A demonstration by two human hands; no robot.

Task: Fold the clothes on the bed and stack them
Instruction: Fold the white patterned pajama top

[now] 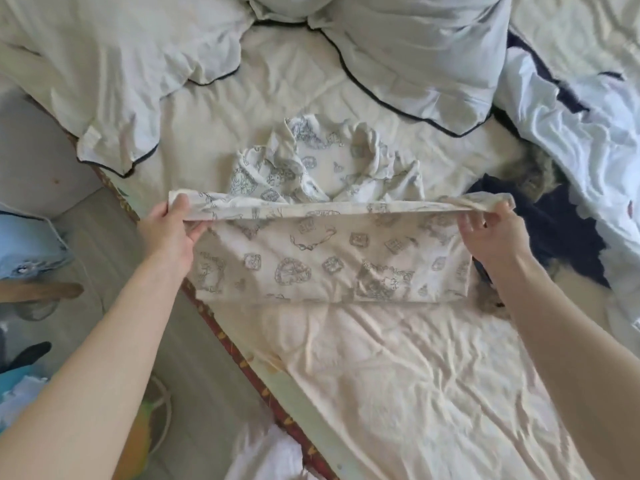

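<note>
No brand, label or readable writing showed on any cloth. One printed garment (329, 258), cream with grey-blue cartoon motifs, lay on the bed sheet (398, 375) between the two hands, its near part folded flat, its far part bunched beyond the raised fold. Left hand (171, 226) pinched the left end of that fold, thumb on top, fingers curled beneath. Right hand (491, 233) pinched the right end, fingers bent over the edge. Just right of the right hand lay one dark navy garment (554, 233). Beyond both hands: two pillows (415, 53) piped in dark trim. Far right of the right hand, one white cloth heap (571, 133).
</note>
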